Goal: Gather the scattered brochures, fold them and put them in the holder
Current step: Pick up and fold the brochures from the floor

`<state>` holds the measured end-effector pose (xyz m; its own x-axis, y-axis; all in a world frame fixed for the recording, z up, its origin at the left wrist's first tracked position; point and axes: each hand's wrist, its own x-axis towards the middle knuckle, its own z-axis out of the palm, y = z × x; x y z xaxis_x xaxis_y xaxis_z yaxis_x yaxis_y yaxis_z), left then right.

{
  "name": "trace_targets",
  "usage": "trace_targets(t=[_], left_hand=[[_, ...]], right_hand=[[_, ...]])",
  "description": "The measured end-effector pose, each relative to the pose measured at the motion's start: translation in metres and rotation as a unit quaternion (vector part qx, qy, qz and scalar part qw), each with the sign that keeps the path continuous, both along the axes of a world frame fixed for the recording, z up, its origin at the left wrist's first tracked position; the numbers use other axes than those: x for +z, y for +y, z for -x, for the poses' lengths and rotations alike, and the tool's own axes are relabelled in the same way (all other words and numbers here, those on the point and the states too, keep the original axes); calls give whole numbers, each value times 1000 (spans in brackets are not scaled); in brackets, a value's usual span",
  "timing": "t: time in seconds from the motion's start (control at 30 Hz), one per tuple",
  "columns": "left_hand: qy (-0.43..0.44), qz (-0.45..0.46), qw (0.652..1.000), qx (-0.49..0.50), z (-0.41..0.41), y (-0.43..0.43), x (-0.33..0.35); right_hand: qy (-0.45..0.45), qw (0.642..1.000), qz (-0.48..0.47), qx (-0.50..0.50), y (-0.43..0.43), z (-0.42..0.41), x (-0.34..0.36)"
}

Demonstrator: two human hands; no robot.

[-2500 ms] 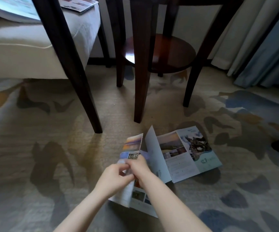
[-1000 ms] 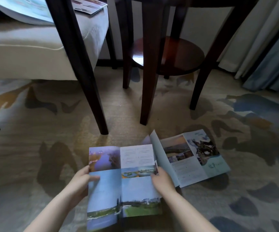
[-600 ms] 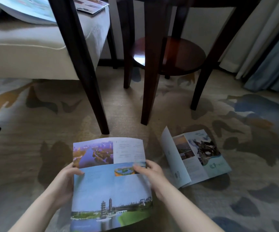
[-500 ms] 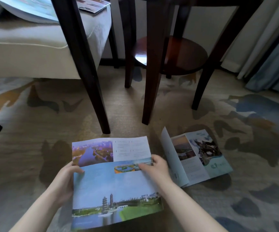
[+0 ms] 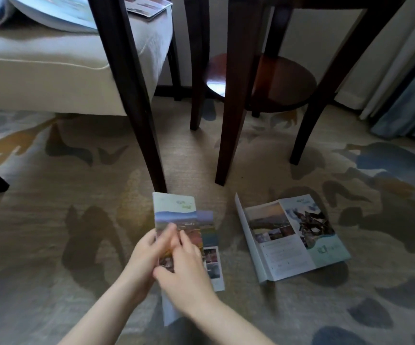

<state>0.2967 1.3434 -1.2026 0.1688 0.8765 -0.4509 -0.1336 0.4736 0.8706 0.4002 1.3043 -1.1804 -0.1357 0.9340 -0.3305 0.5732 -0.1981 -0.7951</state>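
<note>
I hold a colourful brochure folded into a narrow strip above the carpet, one panel sticking out on its right side. My left hand grips its left edge with the thumb on the front. My right hand lies over the front and pinches the brochure's lower middle. A second brochure lies half open on the carpet to the right, its left panel standing up. Two more brochures rest on the chair seat at top left, an open curled brochure and a folded brochure. No holder is in view.
A cream upholstered chair with dark wooden legs stands at the left. A dark round side table with a lower shelf stands behind the brochures, its legs close in front of my hands. Curtains hang at the right. The patterned carpet covers the floor.
The brochure that my hands held spread wide open is now folded into a narrow strip, and both hands have come together on it. The brochure on the carpet has not moved.
</note>
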Motion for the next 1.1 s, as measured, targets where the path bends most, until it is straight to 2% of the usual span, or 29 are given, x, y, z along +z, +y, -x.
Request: trace_targets(t=[0.07,0.1,0.2,0.27,0.37,0.5,0.57,0.63,0.67,0.73,0.8,0.83,0.97,1.03,1.07,1.1], left_hand=[[71,-39,996,40,9,1,3],[72,-35,995,58,16,1,7],[15,9,998,58,44,0,23],[-17,28,999,35,61,-1,32],[-94,28,995,8,76,-5,46],[-250,67,966,-12,83,-6,61],[-284,15,958,-20,83,-5,62],[-255,-14,967,-19,81,-5,61],[-261,37,964,-27,81,-5,56],[-149,16,989,14,79,-4,50],[-92,21,996,5,72,0,41],[-71,27,997,1,66,2,36],[-34,22,999,2,32,2,20],[52,-14,999,9,16,3,12],[106,-41,993,18,11,6,9],[143,-67,987,27,9,8,7]], right_hand=[[125,991,12,-39,5,-4,-5],[176,979,19,-98,8,-10,-8],[196,930,94,-297,16,-37,-23],[216,900,155,-344,21,-54,-34],[270,866,219,-358,28,-67,-48],[327,840,312,-301,23,-67,-59],[399,808,350,-254,17,-66,-64],[466,769,370,-233,12,-62,-63],[472,772,360,-228,11,-61,-61],[440,815,304,-223,15,-64,-58],[385,861,252,-215,22,-73,-46],[380,871,238,-200,25,-77,-38],[437,848,268,-135,30,-80,-10],[458,832,296,-103,30,-80,-10],[459,833,290,-108,29,-79,-11],[442,850,264,-113,27,-77,-11]])
